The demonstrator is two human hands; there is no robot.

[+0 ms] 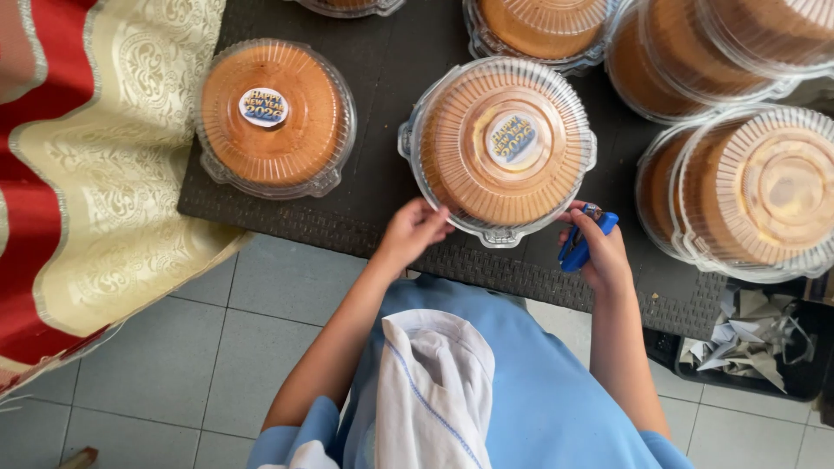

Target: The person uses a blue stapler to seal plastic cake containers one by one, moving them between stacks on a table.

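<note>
Left hand [415,227] rested with fingers curled on the near-left rim of a round clear plastic domed cake container [498,148], touching it, not closed around anything. That container held a golden-brown round sponge cake and had a round sticker on the lid; it sat on the dark woven tabletop [382,87] near the front edge, right in front of the person. Right hand [599,252] was wrapped around a small blue stapler [578,245], held at the near-right rim of the same container, stapler tip at or just beside the rim tab; contact could not be told for sure.

Another clear-lidded cake container with a round sticker [274,117] sat well apart to the left on the same tabletop. More clear cake containers stood stacked at right [747,191] and along the far edge [539,30]. Red and cream patterned cloth [95,174] hung at left. Black bin with paper scraps [756,343] sat at lower right, over grey floor tiles [217,347]. Person wore a light blue top with a white cloth [434,391] draped over the front.
</note>
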